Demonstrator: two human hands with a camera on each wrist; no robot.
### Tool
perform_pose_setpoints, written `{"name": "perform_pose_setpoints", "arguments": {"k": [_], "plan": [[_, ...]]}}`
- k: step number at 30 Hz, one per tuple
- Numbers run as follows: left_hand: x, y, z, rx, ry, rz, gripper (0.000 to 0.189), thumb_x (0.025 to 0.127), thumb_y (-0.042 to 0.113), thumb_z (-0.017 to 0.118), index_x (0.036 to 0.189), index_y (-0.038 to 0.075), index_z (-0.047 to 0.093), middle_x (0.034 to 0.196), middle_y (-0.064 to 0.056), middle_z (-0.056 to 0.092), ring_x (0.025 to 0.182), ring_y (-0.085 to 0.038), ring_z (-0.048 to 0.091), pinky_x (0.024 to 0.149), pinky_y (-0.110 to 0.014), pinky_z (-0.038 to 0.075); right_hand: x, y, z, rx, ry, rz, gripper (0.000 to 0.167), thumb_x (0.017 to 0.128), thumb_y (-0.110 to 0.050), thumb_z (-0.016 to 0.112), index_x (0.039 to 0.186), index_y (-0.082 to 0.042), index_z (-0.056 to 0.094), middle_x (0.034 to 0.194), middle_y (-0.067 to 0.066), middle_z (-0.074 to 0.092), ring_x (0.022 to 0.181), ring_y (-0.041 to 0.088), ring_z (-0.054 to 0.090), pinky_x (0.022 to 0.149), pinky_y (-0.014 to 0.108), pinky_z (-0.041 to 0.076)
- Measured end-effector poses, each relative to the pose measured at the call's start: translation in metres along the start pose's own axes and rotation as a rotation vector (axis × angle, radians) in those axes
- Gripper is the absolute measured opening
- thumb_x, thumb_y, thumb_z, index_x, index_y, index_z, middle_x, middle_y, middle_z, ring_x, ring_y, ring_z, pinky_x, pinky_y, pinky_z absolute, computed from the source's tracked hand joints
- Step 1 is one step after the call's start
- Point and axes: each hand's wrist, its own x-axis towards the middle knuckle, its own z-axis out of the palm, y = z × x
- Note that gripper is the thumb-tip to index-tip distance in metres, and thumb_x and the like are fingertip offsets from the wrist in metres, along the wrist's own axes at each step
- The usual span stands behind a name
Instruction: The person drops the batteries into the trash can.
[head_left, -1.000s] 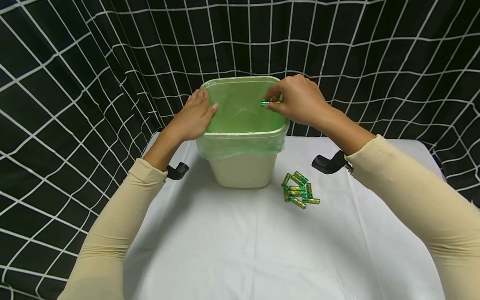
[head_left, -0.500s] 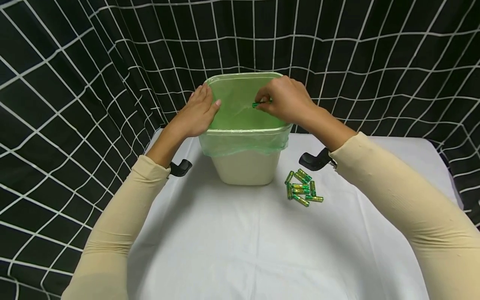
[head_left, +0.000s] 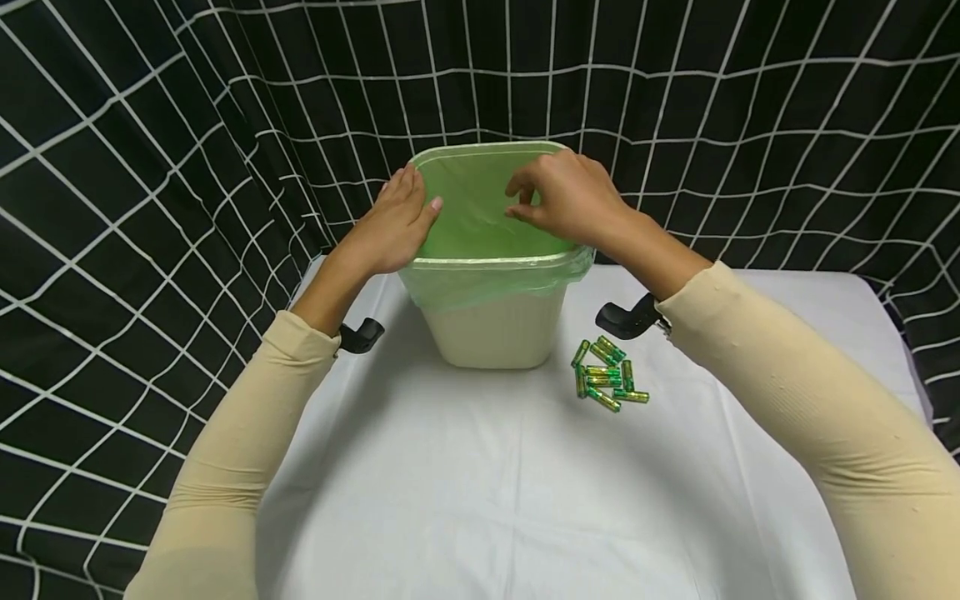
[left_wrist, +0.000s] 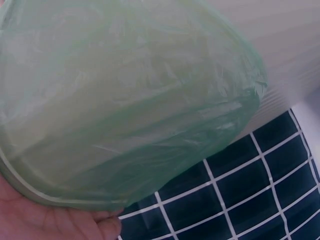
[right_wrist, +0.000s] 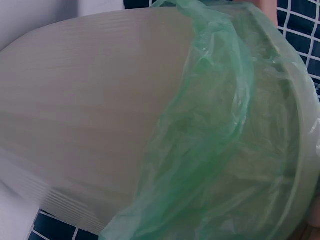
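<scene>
A white bin (head_left: 491, 337) stands upright at the back of the table, with a green plastic liner (head_left: 480, 279) folded over its rim. My left hand (head_left: 392, 223) rests on the bin's left rim with its fingers straight; part of it shows below the rim in the left wrist view. Over the bin's right side, my right hand (head_left: 573, 196) has its thumb and fingers bent and apart, with nothing seen between them. Several green and gold batteries (head_left: 603, 377) lie loosely piled right of the bin. The bin's bottom is hidden.
A white cloth (head_left: 480, 475) covers the table. Black fabric with a white grid (head_left: 637, 75) hangs behind and at the left. Black wrist mounts (head_left: 630, 318) stick out from both cuffs.
The right hand has moved slightly left over the bin and let go of the battery it pinched, which is now out of sight. The left hand stays on the rim.
</scene>
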Motion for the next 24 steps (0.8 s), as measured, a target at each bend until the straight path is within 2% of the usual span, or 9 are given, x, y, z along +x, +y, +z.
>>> {"name": "perform_pose_setpoints", "arguments": {"k": [5, 12, 17, 24], "plan": [[0.0, 0.0, 0.001, 0.001, 0.005, 0.0, 0.071, 0.112, 0.044, 0.016, 0.158, -0.008, 0.001, 0.167, -0.022, -0.008, 0.155, -0.029, -0.012, 0.125, -0.039, -0.006, -0.005, 0.001, -0.005, 0.007, 0.017, -0.001, 0.022, 0.094, -0.021, 0.075, 0.111, -0.009, 0.078, 0.099, 0.005, 0.078, 0.092, 0.025, 0.069, 0.073, 0.047, 0.053], [-0.001, 0.001, -0.002, 0.006, -0.004, 0.002, 0.071, 0.112, 0.044, 0.016, 0.157, -0.009, 0.0, 0.167, -0.022, -0.008, 0.155, -0.03, -0.013, 0.125, -0.038, -0.006, -0.015, 0.002, -0.014, -0.003, 0.084, -0.017, 0.018, 0.094, -0.023, 0.075, 0.108, -0.012, 0.079, 0.095, 0.003, 0.078, 0.072, 0.02, 0.065, 0.06, 0.04, 0.047], [-0.001, 0.001, -0.001, 0.0, -0.002, 0.004, 0.071, 0.112, 0.044, 0.016, 0.157, -0.009, 0.001, 0.167, -0.022, -0.008, 0.155, -0.029, -0.012, 0.125, -0.038, -0.006, -0.029, 0.002, -0.019, 0.0, 0.125, -0.014, 0.017, 0.094, -0.022, 0.075, 0.106, -0.011, 0.079, 0.094, 0.003, 0.077, 0.073, 0.021, 0.065, 0.06, 0.04, 0.048], [0.0, 0.0, -0.001, -0.002, 0.001, -0.003, 0.072, 0.111, 0.045, 0.016, 0.157, -0.008, 0.0, 0.167, -0.021, -0.008, 0.155, -0.029, -0.012, 0.125, -0.038, -0.006, -0.049, 0.006, -0.021, 0.046, 0.178, 0.003, 0.016, 0.095, -0.02, 0.074, 0.105, -0.009, 0.079, 0.093, 0.006, 0.076, 0.068, 0.018, 0.062, 0.058, 0.035, 0.045]]}}
